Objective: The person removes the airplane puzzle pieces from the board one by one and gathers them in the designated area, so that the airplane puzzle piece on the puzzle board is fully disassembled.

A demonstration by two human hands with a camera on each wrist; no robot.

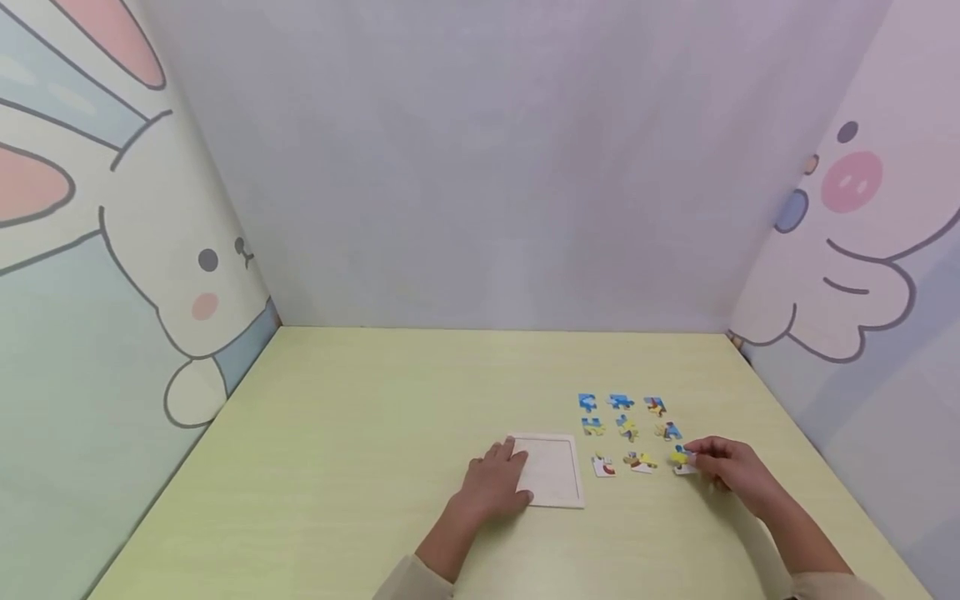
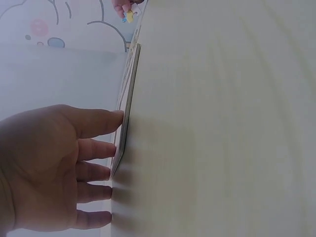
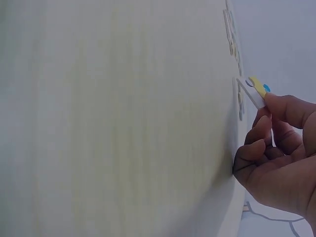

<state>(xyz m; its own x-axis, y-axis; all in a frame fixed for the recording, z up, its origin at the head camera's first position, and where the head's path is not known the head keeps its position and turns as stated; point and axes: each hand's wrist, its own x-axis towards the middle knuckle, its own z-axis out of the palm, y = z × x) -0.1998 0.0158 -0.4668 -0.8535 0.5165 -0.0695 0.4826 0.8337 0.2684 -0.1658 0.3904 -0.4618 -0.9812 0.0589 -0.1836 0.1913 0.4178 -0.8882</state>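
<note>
A shallow square puzzle tray (image 1: 551,472) of pale wood lies on the table. My left hand (image 1: 492,482) rests at its left edge, the thumb and fingers extended; in the left wrist view the thumb touches the tray's rim (image 2: 129,94). To the right, my right hand (image 1: 731,471) pinches a jigsaw piece (image 1: 681,461) with yellow, blue and white print. Seen from the right wrist, that piece (image 3: 256,91) is tilted up off the table between thumb and fingers. The other fingers are curled beneath.
Several more jigsaw pieces lie in rows right of the tray, among them a blue piece (image 1: 619,402), a yellow-and-blue piece (image 1: 627,427) and a white-and-red piece (image 1: 603,466). Walls with a cartoon rabbit (image 1: 180,258) and pig (image 1: 852,182) border the table (image 1: 337,433).
</note>
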